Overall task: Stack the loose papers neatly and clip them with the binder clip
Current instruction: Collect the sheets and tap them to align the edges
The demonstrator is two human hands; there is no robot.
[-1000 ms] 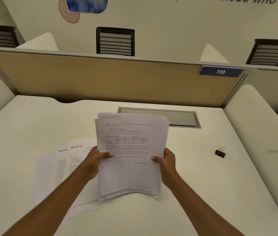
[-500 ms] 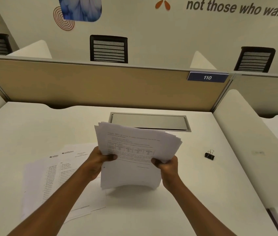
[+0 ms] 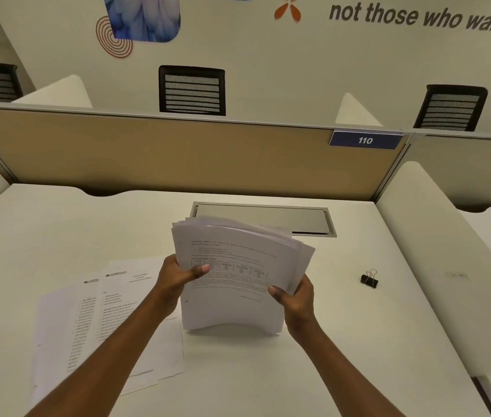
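A bundle of printed white papers (image 3: 238, 284) stands on its bottom edge on the white desk (image 3: 343, 341), bowed, its top leaning away and its sheets fanned unevenly at the upper right. My left hand (image 3: 178, 278) grips the bundle's left edge, thumb on the front sheet. My right hand (image 3: 295, 299) grips its right edge the same way. More loose printed sheets (image 3: 93, 326) lie flat and overlapping on the desk to the left, partly under my left forearm. A small black binder clip (image 3: 369, 279) sits by itself on the desk to the right, apart from both hands.
A metal cable hatch (image 3: 307, 219) is set into the desk behind the papers. A tan partition (image 3: 163, 158) with a blue "110" tag (image 3: 365, 140) closes the back; white side dividers (image 3: 448, 257) flank the desk. Black chairs (image 3: 192, 91) stand beyond.
The bundle went from held up facing me to standing on the desk on its bottom edge, top tipped away and sheets fanning. My view tilted upward; both hands kept their grip.
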